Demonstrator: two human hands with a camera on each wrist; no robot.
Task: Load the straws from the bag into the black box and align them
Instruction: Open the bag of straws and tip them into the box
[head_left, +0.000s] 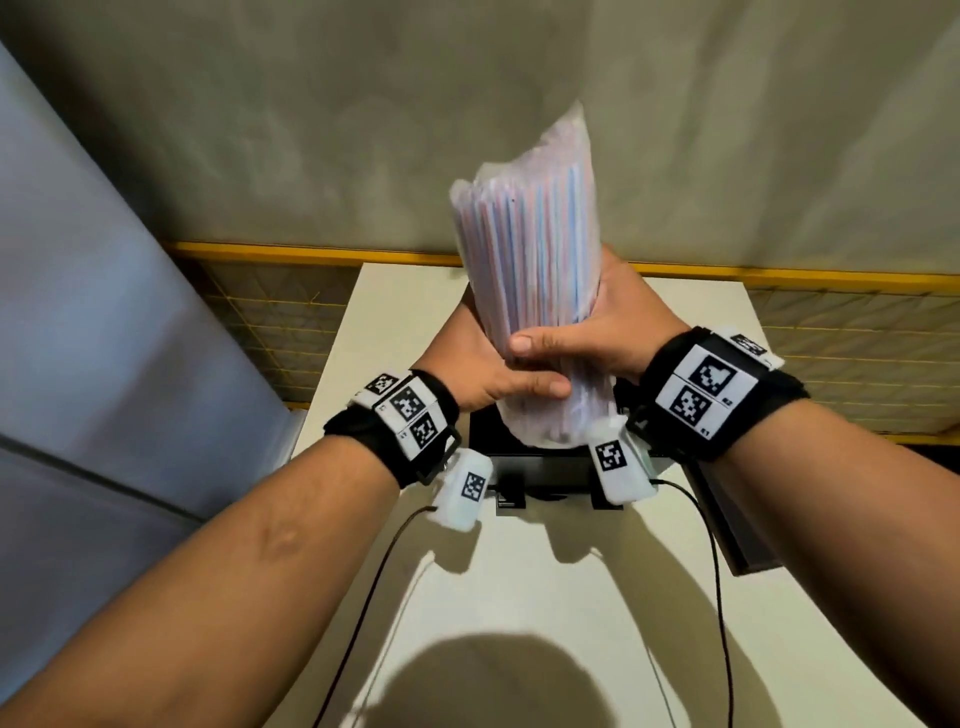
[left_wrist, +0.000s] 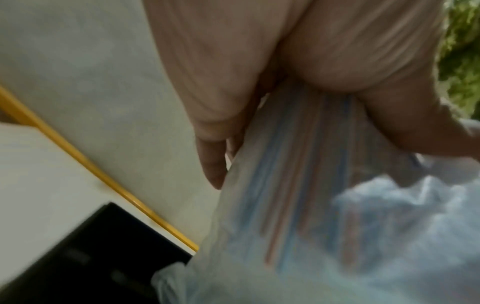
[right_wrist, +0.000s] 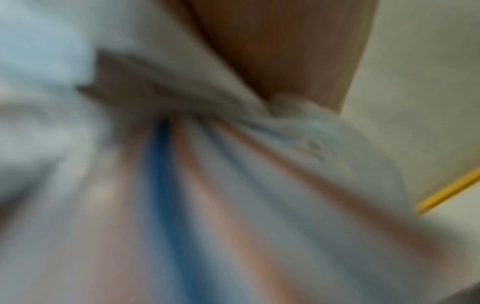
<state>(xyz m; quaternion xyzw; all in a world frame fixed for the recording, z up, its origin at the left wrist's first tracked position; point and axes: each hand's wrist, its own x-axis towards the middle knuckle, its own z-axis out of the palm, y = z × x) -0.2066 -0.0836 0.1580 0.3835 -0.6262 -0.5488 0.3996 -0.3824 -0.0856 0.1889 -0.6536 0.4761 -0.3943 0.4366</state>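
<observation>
Straws (head_left: 540, 249), thin plastic ones striped pink, blue and white, stand packed inside a clear, crinkly plastic bag (head_left: 524, 176), and both hands have that bundle wrapped up tight. The left hand (head_left: 478, 369) curls round the lower part from its own side, thumb laid across the front; the right hand (head_left: 618, 327) clamps on just above it from the other side, thumb crossing over too. Two full grips, stacked close and touching at the thumbs, neither one slack.

Now the relation that matters: the bundle's long axis runs upright, tilted slightly away from the person, and nearly all its length rises above the grip. Only a short stub of bag pokes out below the hands. That lower end hangs right over the rectangular black box (head_left: 524, 462), which sits on the pale white surface (head_left: 519, 597) directly under the hands. In the left wrist view the box (left_wrist: 85, 255) shows as a dark corner below and to the side of the bag (left_wrist: 298, 205); the right wrist view is too smeared to add anything beyond stripes.

My read: the straws are not yet out. Which end of the bag is open I cannot tell. Both hands are equally near, so either could release to work the bag while the other steadies. The risk: loose straws spilling past the box.
</observation>
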